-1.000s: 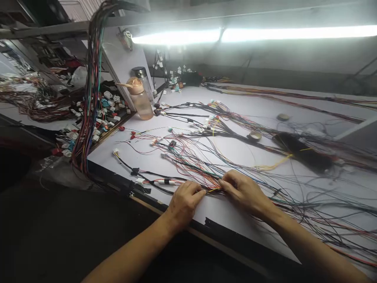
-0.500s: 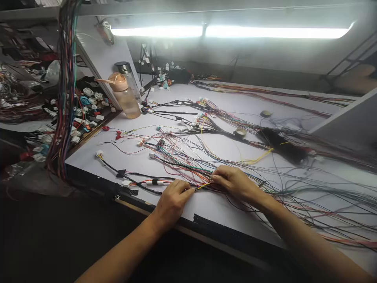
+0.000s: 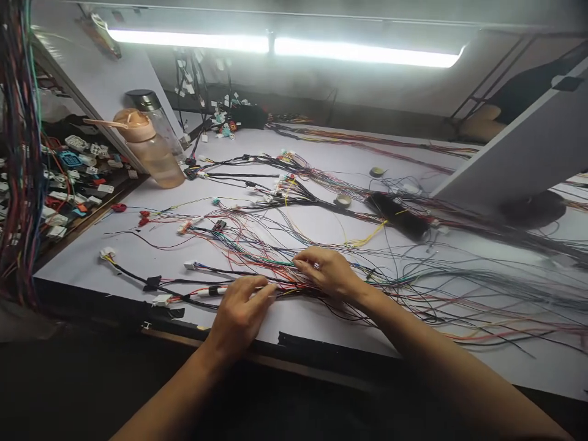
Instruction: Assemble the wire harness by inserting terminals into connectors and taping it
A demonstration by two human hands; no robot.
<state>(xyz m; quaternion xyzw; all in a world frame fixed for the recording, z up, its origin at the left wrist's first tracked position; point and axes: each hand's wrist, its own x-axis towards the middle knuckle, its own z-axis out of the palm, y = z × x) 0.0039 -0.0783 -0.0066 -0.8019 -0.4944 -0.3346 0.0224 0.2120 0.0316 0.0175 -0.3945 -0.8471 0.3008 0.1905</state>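
My left hand (image 3: 242, 306) is closed over a wire harness (image 3: 202, 282) close to the table's front edge, its thumb and fingers together on the red, yellow and black wires. Just to the right, my right hand (image 3: 327, 269) has thumb and index finger pinched at green and red loose wires (image 3: 271, 263); the fingertips partly hide what they grip. The harness has black-taped branches, a white connector (image 3: 162, 300) and another white connector (image 3: 108, 252) at its left end. A small white plug (image 3: 190, 265) lies on a branch behind the left hand.
A bottle with a peach lid (image 3: 154, 153) stands at the left by the panel. Behind my hands lie more harnesses (image 3: 316, 199), a tape roll (image 3: 342, 200) and a black roll (image 3: 397, 214). Connectors (image 3: 78, 165) are piled at left; a white divider (image 3: 509, 147) stands right.
The view has turned right, so the scene sits further left. My right hand has moved up and closer to my left hand, which stays on the harness.
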